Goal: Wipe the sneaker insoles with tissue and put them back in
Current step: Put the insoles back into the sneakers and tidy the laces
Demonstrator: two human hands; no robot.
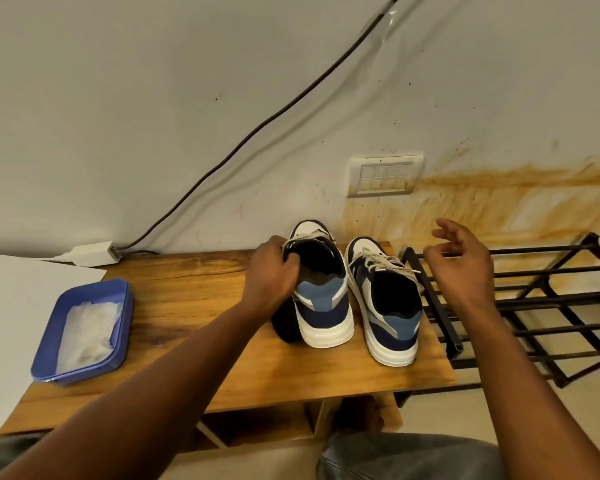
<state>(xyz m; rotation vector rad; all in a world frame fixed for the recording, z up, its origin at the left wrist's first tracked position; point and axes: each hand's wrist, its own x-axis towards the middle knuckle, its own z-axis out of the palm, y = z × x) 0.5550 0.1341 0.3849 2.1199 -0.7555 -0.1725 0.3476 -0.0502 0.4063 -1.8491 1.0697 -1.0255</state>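
Note:
Two blue, navy and white sneakers stand side by side on the wooden table (194,296), heels toward me. My left hand (272,271) grips the collar edge of the left sneaker (321,299), fingers curled into its opening. A black insole (284,325) lies beside that shoe's left side, partly under my wrist. The right sneaker (385,306) stands untouched with its laces loose. My right hand (461,261) hovers in the air to the right of it, fingers relaxed, holding nothing. White tissue (87,327) lies in a blue plastic tray (116,296) at the table's left.
A black metal shoe rack (534,313) stands right of the table. A white adapter (92,254) with a black cable sits at the table's back left, by a white sheet (14,306). A wall socket (385,176) is behind the shoes.

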